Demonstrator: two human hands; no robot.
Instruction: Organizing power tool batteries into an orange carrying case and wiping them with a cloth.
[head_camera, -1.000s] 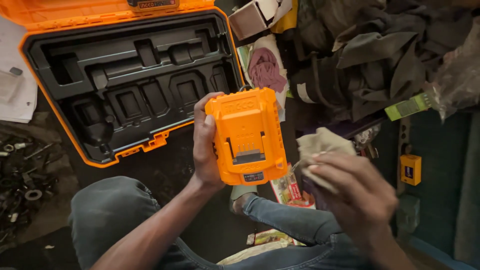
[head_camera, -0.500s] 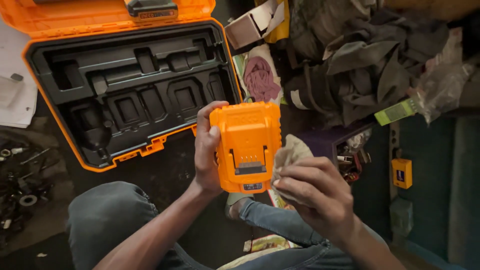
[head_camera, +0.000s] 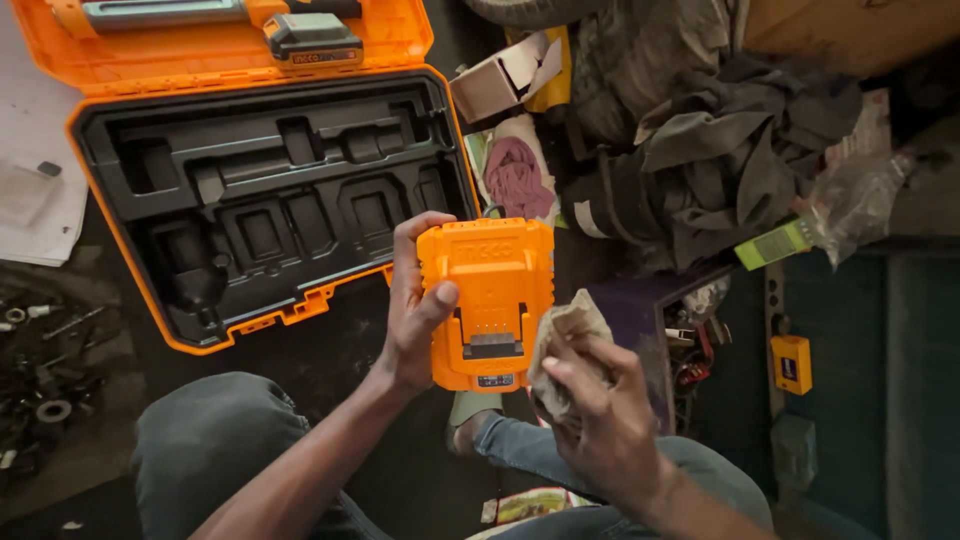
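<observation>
Over the lap, mid-frame: orange battery pack (head_camera: 487, 300), held upright above the knees, contact side toward the camera, dark slot and terminals low on its face.
Left hand (head_camera: 412, 305): wrapped round the pack's left edge, thumb pressed across the front face, other fingers curled behind (hidden by the pack itself).
Right hand (head_camera: 600, 410): closed on a crumpled tan cloth (head_camera: 562, 345), fingers bunched together around the wad; cloth touching the pack's lower right edge.
Pack position: just right of the tool case, apart from it, not in any compartment.
Tool case (head_camera: 255, 215): orange shell, lying open on the floor at upper left, black moulded insert with several shaped recesses, all showing bare plastic.
Case lid (head_camera: 210, 45): folded back at top, carrying a grey handle bar and a small dark-and-orange piece (kind hard to tell).
Left edge: white paper sheet (head_camera: 30, 200); below it, scattered dark metal bits (head_camera: 40, 380) on the floor.
Top right: heap of dark clothing (head_camera: 730, 150), a small open cardboard box (head_camera: 510, 80), a crinkled clear plastic bag (head_camera: 860, 195).
Right side: small yellow block (head_camera: 791, 363) against a dark green surface.
Bottom: grey trouser knee (head_camera: 200, 450) at left, denim leg (head_camera: 530, 450) beneath the hands.
</observation>
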